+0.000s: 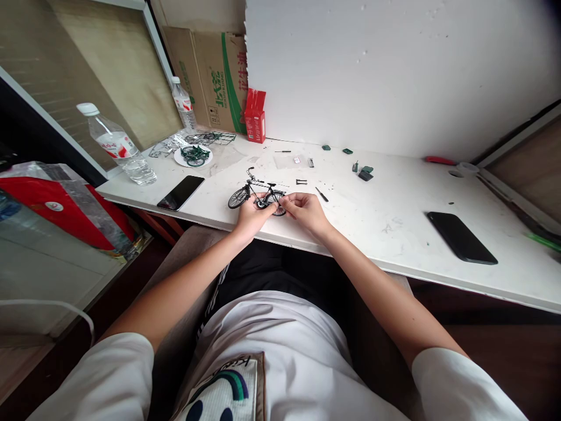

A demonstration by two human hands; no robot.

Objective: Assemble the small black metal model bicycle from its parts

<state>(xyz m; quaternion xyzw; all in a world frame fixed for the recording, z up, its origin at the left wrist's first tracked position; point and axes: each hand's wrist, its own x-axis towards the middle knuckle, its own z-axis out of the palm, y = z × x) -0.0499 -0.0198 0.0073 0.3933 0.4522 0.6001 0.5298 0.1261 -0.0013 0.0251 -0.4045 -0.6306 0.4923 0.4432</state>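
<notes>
A small black model bicycle [262,190] stands tilted near the table's front edge, its front wheel to the left. My left hand [253,215] is closed around its lower frame from below, with the thumb by the rear wheel. At that rear wheel, the thumb and forefinger of my right hand [304,209] pinch together; whether a tiny part is between them I cannot make out. Just beyond the bicycle lie a small dark wrench-shaped piece [301,182] and a thin dark tool [322,194].
Left on the white table [372,222] are a phone [181,193], a plate [177,156] of dark green parts and water bottles [118,146]. A red box [256,116] stands behind. Dark green pieces [366,172] lie back right, another black phone [461,237] far right.
</notes>
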